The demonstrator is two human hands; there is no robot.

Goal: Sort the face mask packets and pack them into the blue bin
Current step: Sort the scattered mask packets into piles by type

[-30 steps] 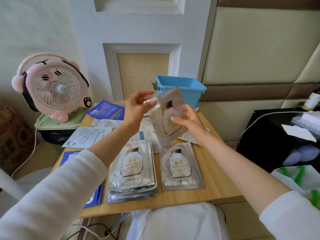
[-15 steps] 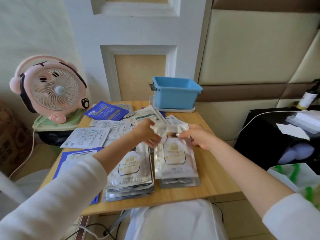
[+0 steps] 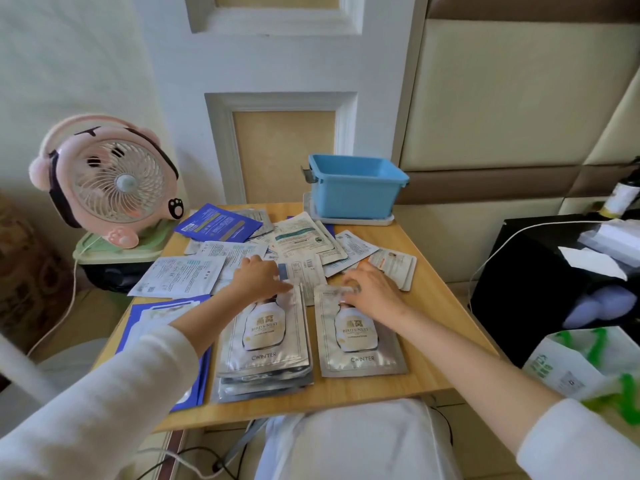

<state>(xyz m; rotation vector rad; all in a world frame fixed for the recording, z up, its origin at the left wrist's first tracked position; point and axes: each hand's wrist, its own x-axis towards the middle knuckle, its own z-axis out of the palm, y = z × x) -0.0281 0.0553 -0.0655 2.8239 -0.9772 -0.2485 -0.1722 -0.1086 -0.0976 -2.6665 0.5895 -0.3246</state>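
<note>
Reaching over the table (image 3: pixel 440 306), I have both hands on the far ends of two piles of silver face mask packets lying side by side near my edge. My left hand (image 3: pixel 261 278) lies flat with its fingers straight and close together across the top of the left pile (image 3: pixel 265 355), which is thick; I can see several packet edges fanned out at its near end but cannot count them. My right hand (image 3: pixel 374 294) sits on the top edge of the right pile (image 3: pixel 360 358), its fingers bent, and I cannot tell whether they pinch the top packet or only press on it. That pile is much thinner.

One blue bin (image 3: pixel 356 188) stands at the back of the table on a white tray (image 3: pixel 349 220), well apart from both piles. Only its inner far wall shows, so what it holds is hidden from me.

Between the bin and my hands lie loose white packets (image 3: pixel 301 237), overlapped too much to count. One blue packet (image 3: pixel 216 226) lies at the back left, and a blue pile (image 3: pixel 166 308) is partly covered by my left sleeve.

One pink fan (image 3: pixel 114 181) stands left of the table; a black box (image 3: pixel 540 271) and a green-and-white bag (image 3: pixel 571 368) are on the right.
</note>
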